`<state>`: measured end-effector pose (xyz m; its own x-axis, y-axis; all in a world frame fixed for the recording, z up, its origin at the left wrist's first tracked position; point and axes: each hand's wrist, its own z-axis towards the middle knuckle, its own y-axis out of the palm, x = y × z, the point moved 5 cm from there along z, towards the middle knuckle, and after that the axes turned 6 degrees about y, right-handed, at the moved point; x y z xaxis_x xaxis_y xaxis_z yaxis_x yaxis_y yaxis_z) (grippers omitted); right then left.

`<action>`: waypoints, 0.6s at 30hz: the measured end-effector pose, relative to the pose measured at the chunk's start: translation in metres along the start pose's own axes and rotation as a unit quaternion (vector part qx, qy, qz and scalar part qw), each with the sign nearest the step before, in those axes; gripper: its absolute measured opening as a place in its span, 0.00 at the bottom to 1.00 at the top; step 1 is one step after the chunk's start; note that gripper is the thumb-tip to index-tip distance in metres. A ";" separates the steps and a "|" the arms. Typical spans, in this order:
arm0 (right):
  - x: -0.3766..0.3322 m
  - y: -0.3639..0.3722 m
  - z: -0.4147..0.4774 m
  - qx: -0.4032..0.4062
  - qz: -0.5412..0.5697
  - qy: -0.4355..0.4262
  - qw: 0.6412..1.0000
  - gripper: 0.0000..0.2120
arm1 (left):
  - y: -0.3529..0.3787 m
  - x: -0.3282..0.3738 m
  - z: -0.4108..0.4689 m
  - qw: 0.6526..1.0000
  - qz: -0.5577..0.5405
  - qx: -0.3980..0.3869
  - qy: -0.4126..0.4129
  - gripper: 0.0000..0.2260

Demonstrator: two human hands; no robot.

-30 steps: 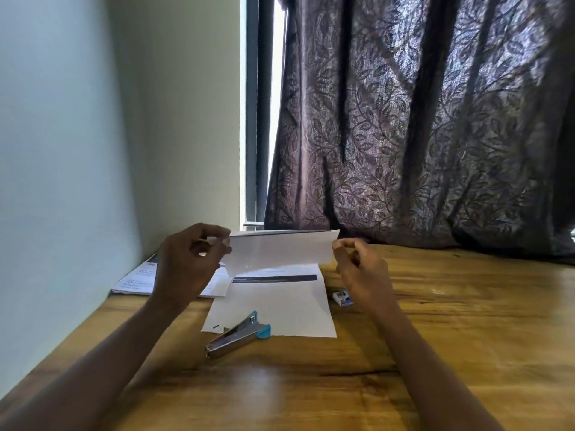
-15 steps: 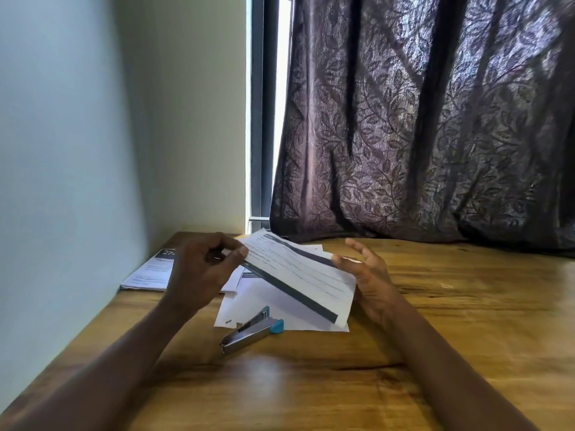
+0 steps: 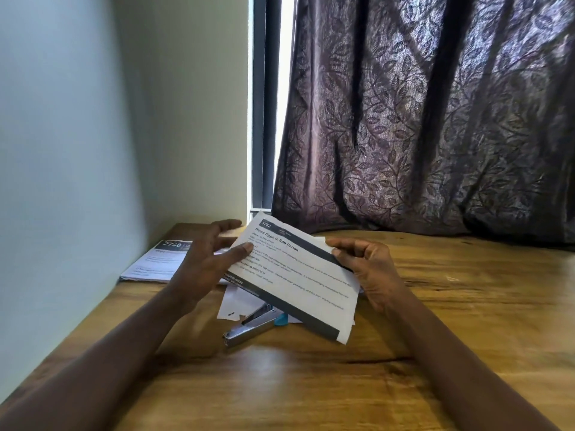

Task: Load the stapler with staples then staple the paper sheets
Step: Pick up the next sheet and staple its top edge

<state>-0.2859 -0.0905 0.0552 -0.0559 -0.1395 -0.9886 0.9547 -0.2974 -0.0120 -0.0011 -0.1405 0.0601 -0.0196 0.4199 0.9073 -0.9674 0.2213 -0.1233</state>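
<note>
Head view: both hands hold the sheets [image 3: 295,275] up off the table [image 3: 311,384], in the middle of the scene. The printed face is toward the camera, with a dark band along the top edge and another along the bottom. The sheets are tilted, far-left corner high and near-right corner low. At that low corner a second layer of paper shows behind the front one.

The left hand [image 3: 205,262] pinches the left edge of the sheets. Its thumb lies flat on the printed face and its fingers reach behind the paper, where most of them are hidden; the index finger shows nearly straight above the edge. The right hand [image 3: 370,269] grips the right edge at the upper dark band, its fingers curled over the front of the paper. Its thumb is out of sight.

The stapler [image 3: 252,326] lies on the table near the camera, just below the sheets and untouched by either hand. Its metal nose points near-left, and its blue end sits far-right, partly hidden by the lower edge of the sheets. Its top arm looks slightly raised from the base.

A flat sheet [image 3: 239,303] lies on the table under the held ones, and the stapler's far part rests at its near edge. A stack [image 3: 155,259] of printed paper lies far-left on the table against the wall [image 3: 62,150].

A dark leaf-patterned curtain [image 3: 435,119] hangs behind the table's far edge. To its left a strip of window [image 3: 264,104] shows between it and the wall.
</note>
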 end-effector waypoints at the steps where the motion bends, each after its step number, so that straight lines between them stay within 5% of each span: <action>1: -0.001 0.000 0.001 -0.006 -0.008 -0.007 1.000 0.07 | 0.002 -0.003 0.000 0.998 -0.034 -0.027 -0.034 0.29; 7: -0.011 0.002 -0.002 -0.053 -0.069 -0.056 0.995 0.07 | 0.004 -0.011 0.000 0.982 -0.129 -0.100 -0.091 0.28; 18: -0.009 0.010 -0.013 -0.089 -0.125 -0.071 0.986 0.08 | 0.006 -0.002 -0.003 0.994 0.025 -0.101 0.027 0.12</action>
<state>-0.2717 -0.0801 0.0621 -0.3233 -0.2171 -0.9211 0.9416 -0.1703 -0.2904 -0.0062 -0.1376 0.0568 -0.0470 0.4798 0.8761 -0.8954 0.3685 -0.2499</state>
